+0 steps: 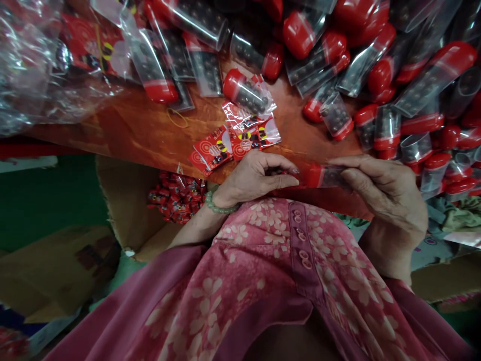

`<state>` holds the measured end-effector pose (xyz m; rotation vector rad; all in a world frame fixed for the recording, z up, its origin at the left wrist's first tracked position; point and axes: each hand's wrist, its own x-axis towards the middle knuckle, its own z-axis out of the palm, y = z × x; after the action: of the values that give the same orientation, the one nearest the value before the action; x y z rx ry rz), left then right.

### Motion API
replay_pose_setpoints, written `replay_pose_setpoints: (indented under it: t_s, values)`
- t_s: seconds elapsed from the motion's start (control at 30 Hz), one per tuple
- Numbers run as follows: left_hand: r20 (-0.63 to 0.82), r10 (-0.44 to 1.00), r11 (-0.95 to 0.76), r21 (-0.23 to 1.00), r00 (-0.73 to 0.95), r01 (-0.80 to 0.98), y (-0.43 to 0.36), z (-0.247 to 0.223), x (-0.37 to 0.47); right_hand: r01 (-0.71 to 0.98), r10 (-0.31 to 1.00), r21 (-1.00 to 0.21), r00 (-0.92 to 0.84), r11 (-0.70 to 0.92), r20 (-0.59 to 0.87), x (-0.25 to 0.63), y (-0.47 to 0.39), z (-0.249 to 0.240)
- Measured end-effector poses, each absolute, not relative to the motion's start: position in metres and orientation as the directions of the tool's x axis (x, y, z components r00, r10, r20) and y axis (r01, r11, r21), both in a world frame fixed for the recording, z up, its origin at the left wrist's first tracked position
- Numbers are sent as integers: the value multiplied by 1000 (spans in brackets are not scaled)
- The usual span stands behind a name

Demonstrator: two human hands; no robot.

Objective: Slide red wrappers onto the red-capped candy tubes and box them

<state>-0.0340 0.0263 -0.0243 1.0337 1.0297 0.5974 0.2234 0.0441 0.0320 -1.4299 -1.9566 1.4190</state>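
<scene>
Just above my lap, my right hand [387,193] pinches the far end of a small clear tube with a red cap [317,176]. The tube lies level, its cap pointing at my left hand [259,175]. My left thumb and forefinger come together beside the cap, around something small and reddish that is mostly hidden. Past my left hand, printed red cards in clear wrap [246,143] lie on the brown table [150,135]. One red-capped tube of dark beads [246,93] rests on top of them.
Many red-capped tubes of dark beads [389,125] cover the table's back and right. Clear plastic bags [30,65] fill the back left, near a yellow rubber band [177,119]. Below the edge, a cardboard box [124,200] holds small red wrapped pieces [180,195].
</scene>
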Motion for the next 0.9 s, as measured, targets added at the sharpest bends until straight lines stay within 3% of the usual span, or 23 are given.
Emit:
replay_pose_setpoints:
  t_s: [0.33, 0.5, 0.73, 0.83, 0.9]
  values:
    - [-179, 845, 109, 980, 503, 166, 29, -27, -37, 516, 576, -775, -779, 366, -247, 210, 77, 51]
    - [-144, 817, 50, 982, 558, 180, 32, -27, -37, 477, 558, -761, -809, 440, -183, 204, 80, 49]
    - [-315, 738, 289, 947, 597, 142, 42, -18, -40, 598, 708, -741, -663, 305, -244, 200, 66, 45]
    - [-379, 725, 424, 904, 575, 62, 45, -18, -39, 566, 796, -824, -506, 17, -332, 199, 60, 31]
    - [-428, 690, 502, 864, 583, 40, 48, -19, -38, 439, 807, -872, -424, -216, -412, 201, 58, 21]
